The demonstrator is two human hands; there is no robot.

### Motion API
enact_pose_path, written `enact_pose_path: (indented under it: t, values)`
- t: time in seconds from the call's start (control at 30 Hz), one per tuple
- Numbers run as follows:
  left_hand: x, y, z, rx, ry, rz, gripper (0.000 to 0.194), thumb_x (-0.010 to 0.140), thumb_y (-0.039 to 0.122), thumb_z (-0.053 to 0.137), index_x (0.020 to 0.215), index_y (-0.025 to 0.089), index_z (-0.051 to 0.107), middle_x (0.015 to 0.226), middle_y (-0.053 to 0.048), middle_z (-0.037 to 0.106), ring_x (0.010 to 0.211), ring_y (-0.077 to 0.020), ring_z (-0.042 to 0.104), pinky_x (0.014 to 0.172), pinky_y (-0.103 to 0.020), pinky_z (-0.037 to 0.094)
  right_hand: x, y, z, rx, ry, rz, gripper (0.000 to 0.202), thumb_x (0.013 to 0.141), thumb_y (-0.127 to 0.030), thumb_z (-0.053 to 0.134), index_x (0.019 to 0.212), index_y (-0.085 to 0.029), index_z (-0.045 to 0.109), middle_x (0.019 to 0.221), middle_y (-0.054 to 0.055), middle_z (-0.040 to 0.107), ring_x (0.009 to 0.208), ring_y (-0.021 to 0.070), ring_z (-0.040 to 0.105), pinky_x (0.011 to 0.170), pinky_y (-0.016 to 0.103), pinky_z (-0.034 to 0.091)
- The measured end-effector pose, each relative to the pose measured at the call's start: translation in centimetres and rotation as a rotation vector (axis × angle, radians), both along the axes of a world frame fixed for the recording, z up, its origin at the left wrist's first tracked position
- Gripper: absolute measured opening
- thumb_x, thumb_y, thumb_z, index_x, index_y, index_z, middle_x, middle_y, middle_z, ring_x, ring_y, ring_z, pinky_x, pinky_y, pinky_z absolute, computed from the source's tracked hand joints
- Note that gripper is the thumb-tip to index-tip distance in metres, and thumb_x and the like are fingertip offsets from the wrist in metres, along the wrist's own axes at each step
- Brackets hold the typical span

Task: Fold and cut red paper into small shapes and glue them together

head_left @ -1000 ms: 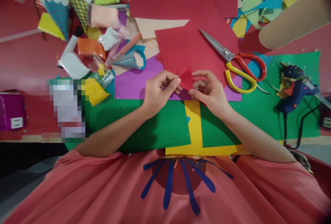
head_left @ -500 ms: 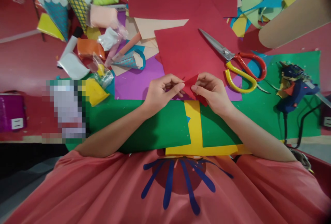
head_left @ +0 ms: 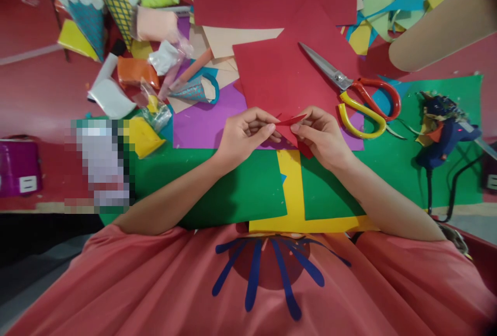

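Observation:
Between my hands is a small folded piece of red paper [head_left: 289,131], its upper edge raised in a narrow flap. My left hand [head_left: 248,134] pinches its left end between thumb and fingertips. At the other end my right hand [head_left: 320,134] grips it the same way, and part of the paper hangs below that thumb. Both hands are over the purple sheet [head_left: 209,129] and the lower part of a larger red sheet [head_left: 279,72]. Scissors [head_left: 341,85] with one red and one yellow handle lie beyond my right hand, blades pointing up and left.
A blue glue gun [head_left: 442,142] with a lit red light rests on green paper at the right. A cardboard tube [head_left: 442,25] lies behind it. Small paper cones [head_left: 118,10] and several clay packets [head_left: 137,72] fill the left. A small blue cone [head_left: 192,90] is nearer.
The red paper has tilted between my fingers, so its upper part now shows as a thin, nearly level edge. Both hands keep their hold and have barely shifted.

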State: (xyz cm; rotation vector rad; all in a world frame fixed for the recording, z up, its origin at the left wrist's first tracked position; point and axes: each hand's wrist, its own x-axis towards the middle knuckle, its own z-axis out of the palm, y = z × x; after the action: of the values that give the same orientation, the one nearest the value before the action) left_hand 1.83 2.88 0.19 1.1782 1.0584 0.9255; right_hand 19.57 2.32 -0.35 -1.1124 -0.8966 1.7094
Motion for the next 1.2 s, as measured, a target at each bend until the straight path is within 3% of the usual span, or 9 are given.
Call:
enact_pose_path:
  t: [0.27,0.43,0.73,0.93,1.2]
  values:
    - [-0.05,0.19,0.01,-0.051,-0.132,-0.018,0.02,0.071,0.033,0.078,0.078,0.018,0.066,0.066,0.002,0.074,0.061,-0.0114,0.073,0.064,-0.021,0.061,0.03,0.12,0.56,-0.028,0.066,-0.022,0.02,0.064,-0.017,0.077,0.068,-0.019,0.057,0.064,-0.007,0.063,0.052,0.0027,0.049,0.05,0.017,0.04]
    - [-0.1,0.24,-0.05,-0.023,-0.095,-0.014,0.019,0.073,0.032,0.075,0.08,0.016,0.065,0.069,0.0,0.073,0.063,-0.0133,0.073,0.066,-0.024,0.062,0.2,0.15,0.32,-0.011,0.034,-0.007,0.019,0.065,-0.022,0.077,0.071,-0.019,0.059,0.066,-0.006,0.063,0.058,0.0061,0.057,0.053,0.019,0.044]
    - [-0.26,0.36,-0.39,-0.039,-0.066,-0.025,0.016,0.073,0.028,0.074,0.079,0.017,0.066,0.069,0.001,0.071,0.065,-0.014,0.073,0.067,-0.026,0.063,0.42,0.18,-0.03,0.023,-0.009,0.025,0.008,0.071,-0.021,0.067,0.073,-0.019,0.06,0.069,-0.004,0.059,0.056,0.0057,0.052,0.054,0.02,0.044]
    - [-0.32,0.41,-0.47,0.03,-0.16,-0.048,0.009,0.073,0.021,0.073,0.077,0.016,0.066,0.07,0.003,0.073,0.063,-0.0113,0.073,0.064,-0.02,0.061,0.27,0.19,0.16,-0.005,0.042,-0.013,0.005,0.067,-0.016,0.066,0.068,-0.019,0.062,0.067,-0.004,0.062,0.057,0.0055,0.055,0.055,0.019,0.046]
    - [-0.53,0.23,-0.17,0.04,-0.1,-0.068,0.008,0.073,0.02,0.071,0.078,0.016,0.066,0.071,0.003,0.072,0.065,-0.0098,0.072,0.063,-0.018,0.059,0.1,0.16,0.3,-0.044,0.073,-0.024,0.008,0.064,-0.012,0.062,0.062,-0.019,0.065,0.064,-0.004,0.063,0.057,0.0057,0.056,0.057,0.019,0.046]
